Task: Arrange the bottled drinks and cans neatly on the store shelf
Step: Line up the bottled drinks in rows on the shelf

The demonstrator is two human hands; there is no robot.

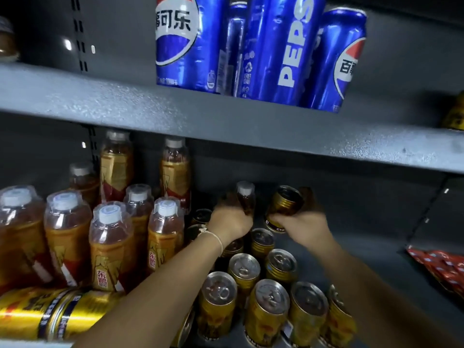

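Both my hands are deep in the lower shelf [339, 249], each with a drink in its grip.

My left hand [229, 221] curls its grip round a small amber bottle [246, 198] with a pale cap, held upright at the far middle of the shelf. My right hand [305, 223] wraps its grip round a gold can [285, 202], tilted with its top leaning left, just right of the bottle. Near me, upright gold cans [267, 292] stand clustered below my wrists. To the left stand tall amber tea bottles [110, 249], with yellow cans [50, 315] lying on their sides at the near left. Blue Pepsi cans [251, 46] sit on the upper shelf [125, 101].
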